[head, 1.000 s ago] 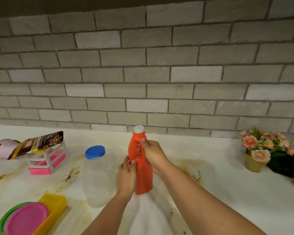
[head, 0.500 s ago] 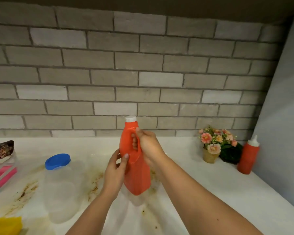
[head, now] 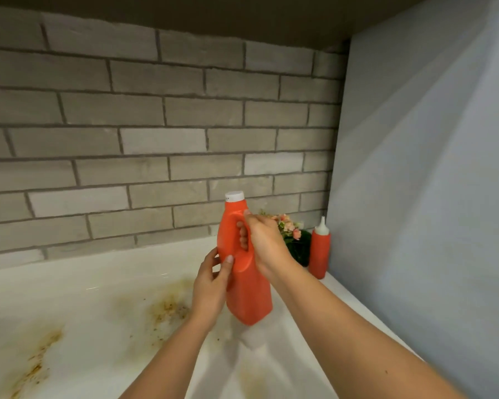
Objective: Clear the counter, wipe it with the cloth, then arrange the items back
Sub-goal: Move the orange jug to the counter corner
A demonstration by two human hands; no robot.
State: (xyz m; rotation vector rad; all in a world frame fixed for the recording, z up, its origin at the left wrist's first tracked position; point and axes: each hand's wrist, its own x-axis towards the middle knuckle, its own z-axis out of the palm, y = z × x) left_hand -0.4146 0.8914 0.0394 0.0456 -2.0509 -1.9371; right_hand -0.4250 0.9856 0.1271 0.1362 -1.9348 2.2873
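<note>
Presently: right grip (head: 267,243), fingers hooked through the handle of the orange bottle (head: 249,295), probably bearing its weight; left grip (head: 211,283), clamped on the bottle's side, likely to steady it upright. Bottle: over the stained bench (head: 84,298), near the right corner, where a flower pot (head: 296,240) and red squeeze bottle (head: 319,249) stand.

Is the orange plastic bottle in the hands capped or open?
Capped: a white cap sits on the neck of the orange plastic bottle, held by the right hand and left hand.
</note>
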